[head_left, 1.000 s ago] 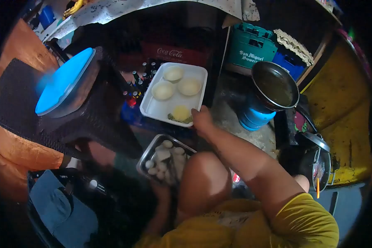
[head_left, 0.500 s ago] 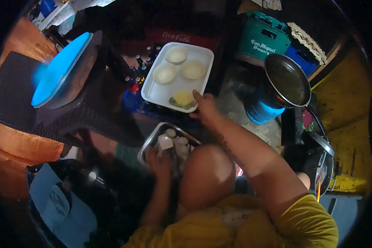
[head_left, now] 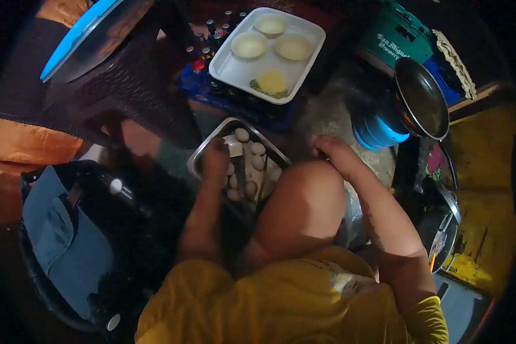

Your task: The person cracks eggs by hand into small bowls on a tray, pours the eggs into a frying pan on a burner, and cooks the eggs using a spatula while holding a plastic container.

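My left hand is over the left side of a metal tray, its fingers curled in and dark. What it holds, if anything, is hidden. Several pale round balls, dusted whitish, lie in the tray. Beside the hand is a small white square piece, its kind unclear. My right hand is past my raised knee, fingers curled, with nothing visible in them. Farther off, a white tray carries three pale bowls and a yellow patch with green at its lower left corner.
Bottles in a blue crate stand under and beside the white tray. A dark pan sits by a blue canister at right. A green crate is behind. A blue-lidded container is upper left, a cap lower left.
My right hand has left the white tray's corner and drawn back near my knee. My left hand has risen toward the metal tray's upper left. The whole view has shifted.
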`<state>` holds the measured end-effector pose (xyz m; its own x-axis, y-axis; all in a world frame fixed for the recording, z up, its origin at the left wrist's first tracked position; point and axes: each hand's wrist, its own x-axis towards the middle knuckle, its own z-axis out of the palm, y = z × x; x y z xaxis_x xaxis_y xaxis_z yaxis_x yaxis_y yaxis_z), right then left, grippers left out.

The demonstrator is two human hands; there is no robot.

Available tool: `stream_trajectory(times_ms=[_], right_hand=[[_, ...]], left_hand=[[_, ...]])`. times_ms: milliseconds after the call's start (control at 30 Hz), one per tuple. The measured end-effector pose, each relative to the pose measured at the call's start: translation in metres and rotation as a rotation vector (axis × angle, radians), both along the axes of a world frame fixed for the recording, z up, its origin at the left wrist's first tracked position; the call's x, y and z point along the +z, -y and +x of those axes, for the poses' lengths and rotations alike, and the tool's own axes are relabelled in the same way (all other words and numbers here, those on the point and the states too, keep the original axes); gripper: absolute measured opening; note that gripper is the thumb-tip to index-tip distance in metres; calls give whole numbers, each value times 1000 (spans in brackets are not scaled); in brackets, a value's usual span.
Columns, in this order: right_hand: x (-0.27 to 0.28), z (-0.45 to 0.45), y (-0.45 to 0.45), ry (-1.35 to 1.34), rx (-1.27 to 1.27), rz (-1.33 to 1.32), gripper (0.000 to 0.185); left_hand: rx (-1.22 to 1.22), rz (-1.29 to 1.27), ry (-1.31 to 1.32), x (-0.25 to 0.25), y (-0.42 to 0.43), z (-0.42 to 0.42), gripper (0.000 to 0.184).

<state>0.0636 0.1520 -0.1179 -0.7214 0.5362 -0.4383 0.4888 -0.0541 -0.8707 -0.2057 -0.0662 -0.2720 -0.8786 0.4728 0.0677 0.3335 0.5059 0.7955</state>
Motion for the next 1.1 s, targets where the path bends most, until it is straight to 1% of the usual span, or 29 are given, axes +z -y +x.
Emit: stream_trajectory(times_ms=[33, 67, 100, 133, 167, 200, 233, 267, 333, 400, 467, 500, 533, 567, 633, 667, 733, 767, 800, 833, 867, 900, 933, 967, 1000, 1033, 1067, 1100], right_hand=[[-9, 9, -5, -49, 16, -110, 35], [-9, 16, -2, -50, 13, -106, 35], [-7, 23, 1, -63, -63, -185, 35], [-5, 29, 5, -77, -138, -262, 35], [-2, 33, 10, -80, -139, -255, 35], [3, 37, 15, -63, -164, -125, 35], [10, 43, 17, -53, -188, -56, 35], [18, 48, 20, -40, -213, 13, 36], [42, 59, 26, 101, -209, 14, 37], [44, 70, 29, 81, -261, 32, 37], [44, 73, 31, 49, -295, 52, 37], [42, 73, 31, 11, -323, 156, 35], [40, 72, 31, -27, -350, 261, 33], [40, 70, 32, -34, -359, 263, 33], [41, 62, 33, -136, -329, 579, 27], [40, 57, 32, -140, -336, 581, 27], [39, 46, 34, -193, -249, 897, 23], [42, 42, 37, -196, -253, 898, 23], [47, 37, 41, -229, -229, 831, 21], [51, 30, 45, -261, -208, 766, 21], [50, 20, 50, -261, -219, 767, 21], [48, 7, 55, -388, -244, 691, 25], [46, -3, 60, -513, -268, 611, 29], [54, -12, 66, -510, -279, 606, 29], [69, -22, 72, -449, -309, 249, 33], [78, -29, 73, -384, -328, -107, 37], [75, -36, 70, -389, -325, -112, 37], [68, -45, 66, -449, -277, -412, 38]], left_hand=[[-73, 1, 37, -8, -2, 4, 19], [-146, 2, 76, -6, -6, 11, 20], [-309, -292, -38, 28, -18, 34, 21], [-467, -586, -156, 47, -28, 54, 23], [-467, -579, -160, 45, -35, 63, 23], [-529, -700, -282, 38, -42, 71, 23], [-595, -818, -407, 31, -48, 76, 24], [-621, -863, -425, 21, -53, 78, 25], [-619, -819, -470, 14, -56, 81, 26], [-610, -783, -512, 13, -54, 84, 26], [-606, -880, -535, 15, -52, 82, 27], [-612, -875, -545, 18, -53, 79, 27], [-643, -931, -485, 21, -54, 75, 28], [-671, -987, -424, 23, -55, 72, 28], [-661, -954, -488, 26, -46, 72, 28], [-648, -923, -540, 25, -41, 71, 29], [-626, -913, -558, 21, -33, 69, 30], [-601, -904, -572, 20, -31, 69, 32], [-603, -904, -578, 37, -30, 73, 32], [-460, -809, -508, 55, -28, 76, 34], [-323, -712, -437, 73, -29, 80, 39], [-335, -713, -445, 81, -29, 73, 39], [-394, -393, -272, 89, -28, 60, 45], [-439, -77, -92, 98, -27, 53, 53], [-443, -84, -93, 116, -29, 54, 53], [-543, 12, -124, 143, -31, 59, 54], [-638, 111, -158, 160, -34, 62, 55], [-633, 107, -164, 166, -36, 63, 55]])
